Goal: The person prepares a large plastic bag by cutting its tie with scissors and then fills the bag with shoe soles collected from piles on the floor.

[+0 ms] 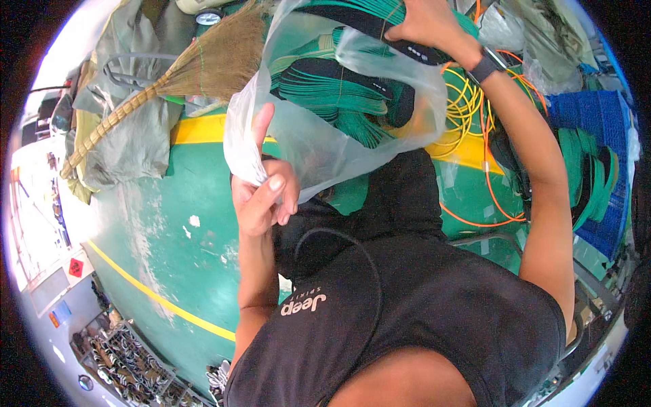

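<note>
My left hand [263,198] holds the rim of a clear plastic bag [312,152], its index finger raised along the film and the other fingers curled. The bag's mouth spreads wide to the right. Behind and partly through the film lies a bundle of thin green and black pieces [332,88], which look like stacked insoles. At the top edge my right hand [434,27], with a dark wristband, grips another such green and black stack [366,19], thumb to the left. Its fingertips are partly hidden.
A straw broom [210,57] lies at upper left on grey sheeting [132,129]. Yellow hose [461,105] and orange hose [487,176] coil right of the bag. More green pieces [586,176] rest by a blue woven sack [610,217]. A rack [129,359] stands at lower left.
</note>
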The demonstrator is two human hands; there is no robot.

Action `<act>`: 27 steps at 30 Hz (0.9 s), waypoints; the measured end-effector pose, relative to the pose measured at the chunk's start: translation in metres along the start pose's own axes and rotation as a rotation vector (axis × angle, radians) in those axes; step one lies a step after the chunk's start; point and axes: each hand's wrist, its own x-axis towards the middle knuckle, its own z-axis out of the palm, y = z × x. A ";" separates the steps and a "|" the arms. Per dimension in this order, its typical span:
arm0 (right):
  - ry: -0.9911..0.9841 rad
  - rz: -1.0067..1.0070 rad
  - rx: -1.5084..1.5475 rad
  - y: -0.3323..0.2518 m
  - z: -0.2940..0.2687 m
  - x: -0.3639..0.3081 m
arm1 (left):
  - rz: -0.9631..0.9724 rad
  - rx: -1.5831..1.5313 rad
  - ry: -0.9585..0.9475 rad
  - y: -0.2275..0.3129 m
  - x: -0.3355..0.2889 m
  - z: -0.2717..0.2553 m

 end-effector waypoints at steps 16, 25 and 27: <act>-0.525 0.444 1.749 -0.120 0.085 -0.043 | -0.046 0.094 0.041 0.007 0.003 0.014; -0.441 -0.160 0.214 -0.054 0.158 -0.082 | 0.101 0.102 0.017 0.017 0.023 0.017; -0.739 -0.387 -0.002 0.005 0.136 -0.090 | 0.106 0.090 0.005 0.011 0.025 0.012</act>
